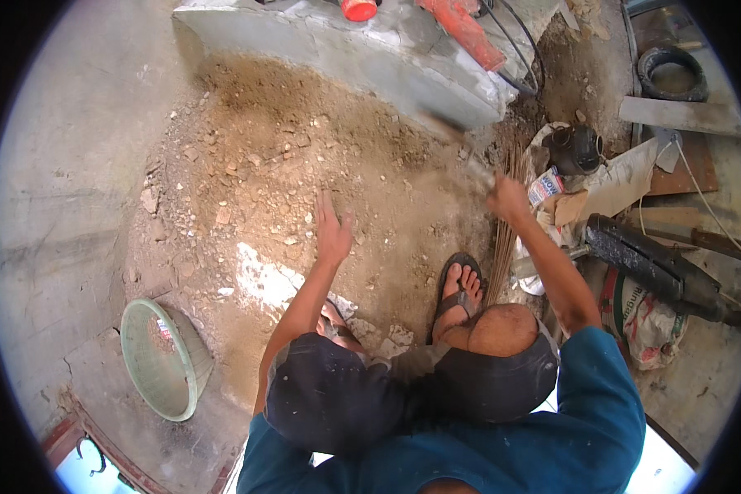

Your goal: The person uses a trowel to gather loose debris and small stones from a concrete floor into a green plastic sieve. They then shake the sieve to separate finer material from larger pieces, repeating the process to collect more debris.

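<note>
My left hand [333, 236] is over the brown soil and broken rubble [263, 165], with its fingers stretched out and nothing in it. My right hand [509, 200] is closed round a hand tool [476, 167] with a pale shaft. That tool points up and left toward the concrete block; motion smears its far end, so its exact kind is unclear. Just below my right hand lies a bundle of thin brown sticks [502, 239], like a stick broom. My sandalled feet [459, 292] stand on the dirt between my forearms.
A pale green basket [191, 375] sits tilted at the lower left. Beyond the rubble is a grey concrete block [321, 45] with a red power tool [469, 37] and its black cable on top. On the right are a dark power tool [667, 267], sacks [646, 321], boards [683, 114] and a black tub [672, 74].
</note>
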Demonstrator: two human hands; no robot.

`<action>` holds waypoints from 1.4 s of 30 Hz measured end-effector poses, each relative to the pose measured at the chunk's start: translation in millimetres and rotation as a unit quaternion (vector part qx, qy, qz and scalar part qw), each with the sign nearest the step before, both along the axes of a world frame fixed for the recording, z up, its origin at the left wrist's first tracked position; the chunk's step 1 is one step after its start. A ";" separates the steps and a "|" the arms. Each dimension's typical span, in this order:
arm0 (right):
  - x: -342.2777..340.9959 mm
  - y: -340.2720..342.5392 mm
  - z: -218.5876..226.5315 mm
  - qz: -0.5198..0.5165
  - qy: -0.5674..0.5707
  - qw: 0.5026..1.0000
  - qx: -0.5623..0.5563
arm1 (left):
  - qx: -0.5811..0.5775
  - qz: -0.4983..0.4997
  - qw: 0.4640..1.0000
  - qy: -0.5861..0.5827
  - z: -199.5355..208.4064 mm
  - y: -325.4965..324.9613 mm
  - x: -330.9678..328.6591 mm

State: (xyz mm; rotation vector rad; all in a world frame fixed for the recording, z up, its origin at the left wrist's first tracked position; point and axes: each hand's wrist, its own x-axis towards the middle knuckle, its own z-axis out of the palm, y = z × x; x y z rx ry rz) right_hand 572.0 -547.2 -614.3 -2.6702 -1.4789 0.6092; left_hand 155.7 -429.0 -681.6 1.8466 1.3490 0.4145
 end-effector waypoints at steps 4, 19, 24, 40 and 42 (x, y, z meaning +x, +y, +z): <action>-56.5 -18.3 5.9 0.029 0.047 0.998 -0.041 | 0.034 0.002 0.999 -0.034 -3.8 -2.9 -3.0; -200.5 -16.5 -0.2 -0.047 0.183 0.982 -0.032 | 0.082 -0.062 0.993 0.055 -2.4 -32.1 -32.7; -200.1 -11.4 0.9 0.005 0.191 0.981 -0.027 | 0.115 -0.099 0.981 0.122 1.5 -40.3 -28.3; -216.1 16.3 -15.7 0.011 0.235 0.967 0.100 | 0.134 0.173 0.958 0.187 -8.6 -4.8 -58.4; -212.1 18.5 -19.6 -0.030 0.225 0.960 0.167 | 0.124 0.210 0.948 0.204 -6.0 2.0 -72.5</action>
